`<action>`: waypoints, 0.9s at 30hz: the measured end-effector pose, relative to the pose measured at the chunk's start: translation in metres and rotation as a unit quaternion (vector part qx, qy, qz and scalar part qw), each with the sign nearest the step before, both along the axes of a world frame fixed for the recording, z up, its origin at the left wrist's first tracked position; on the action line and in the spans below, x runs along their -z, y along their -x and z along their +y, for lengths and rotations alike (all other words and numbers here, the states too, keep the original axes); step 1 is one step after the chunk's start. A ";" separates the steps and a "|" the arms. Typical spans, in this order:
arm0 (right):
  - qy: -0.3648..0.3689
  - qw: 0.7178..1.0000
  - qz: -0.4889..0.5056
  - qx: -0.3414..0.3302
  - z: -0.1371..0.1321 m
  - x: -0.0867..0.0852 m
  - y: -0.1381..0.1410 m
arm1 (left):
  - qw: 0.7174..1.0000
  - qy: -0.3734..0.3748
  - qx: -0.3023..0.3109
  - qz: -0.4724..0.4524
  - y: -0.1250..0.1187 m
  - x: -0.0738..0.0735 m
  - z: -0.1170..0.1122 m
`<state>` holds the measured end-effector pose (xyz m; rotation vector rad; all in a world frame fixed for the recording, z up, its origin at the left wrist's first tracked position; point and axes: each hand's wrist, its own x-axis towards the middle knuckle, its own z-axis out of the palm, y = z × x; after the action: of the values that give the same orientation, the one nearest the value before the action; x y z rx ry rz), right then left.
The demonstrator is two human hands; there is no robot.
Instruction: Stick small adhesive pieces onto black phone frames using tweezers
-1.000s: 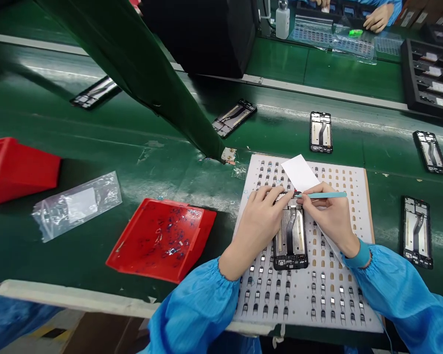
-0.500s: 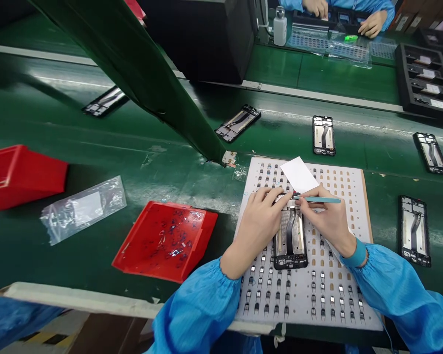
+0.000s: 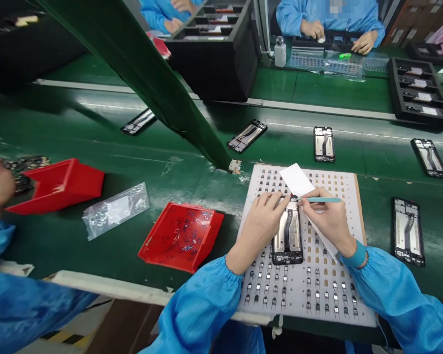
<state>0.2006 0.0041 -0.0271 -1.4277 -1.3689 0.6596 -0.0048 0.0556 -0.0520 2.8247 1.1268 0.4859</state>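
On a white board (image 3: 266, 306) with rows of small metal parts lies an open phone frame (image 3: 280, 241), black-edged with a dark flex cable down its middle. My left hand (image 3: 260, 221) grips its upper left side, thumb and fingertips near the top edge. Pinched in my right hand (image 3: 328, 216) is a pair of light-blue tweezers (image 3: 323, 199), with the tip at the frame's top end. What the tip touches is too small to make out. A white paper sheet (image 3: 297, 178) lies under my right hand, partly hidden.
Left of the board stand a red bin (image 3: 162, 246) with tiny pieces, a clear plastic bag (image 3: 116, 209) and another red bin (image 3: 81, 184). More phone frames (image 3: 408, 231) lie on the green surface. A green post (image 3: 162, 98) slants overhead. Co-workers' hands (image 3: 364, 43) show across and at left.
The view has shifted left and up, bringing a co-worker's hand in at the left edge. My hands remain at the top of the phone frame, tweezers still in the right.
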 end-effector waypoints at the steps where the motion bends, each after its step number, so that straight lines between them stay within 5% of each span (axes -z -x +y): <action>1: -0.001 1.000 0.015 0.017 -0.008 -0.004 -0.007 | 1.000 -0.003 -0.006 0.001 -0.001 -0.005 -0.003; 5: -0.032 0.994 0.029 0.104 -0.055 -0.011 -0.035 | 0.991 0.005 -0.125 -0.053 -0.013 -0.022 -0.037; 9: -0.050 0.992 0.019 0.115 -0.091 0.004 -0.053 | 0.961 0.083 -0.260 -0.042 -0.037 -0.019 -0.076; 13: -0.053 0.991 0.023 0.119 -0.101 0.022 -0.062 | 0.943 0.155 -0.295 -0.019 -0.045 -0.020 -0.085; 16: -0.054 0.988 0.004 0.147 -0.104 0.027 -0.065 | 0.946 0.150 -0.283 -0.054 -0.042 -0.043 -0.071; 19: -0.072 0.984 -0.004 0.164 -0.108 0.026 -0.065 | 0.955 0.111 -0.269 -0.060 -0.054 -0.078 -0.024; 22: -0.104 0.979 -0.022 0.171 -0.109 0.023 -0.064 | 0.946 0.101 -0.307 -0.017 -0.078 -0.103 0.059; 27: -0.090 0.981 -0.061 0.158 -0.110 0.013 -0.063 | 0.918 0.111 -0.380 0.022 -0.082 -0.107 0.200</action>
<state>0.2636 -0.1058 -0.0406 -1.5145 -1.2242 0.2397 0.0777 0.2552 0.0550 2.1253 2.1237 0.2888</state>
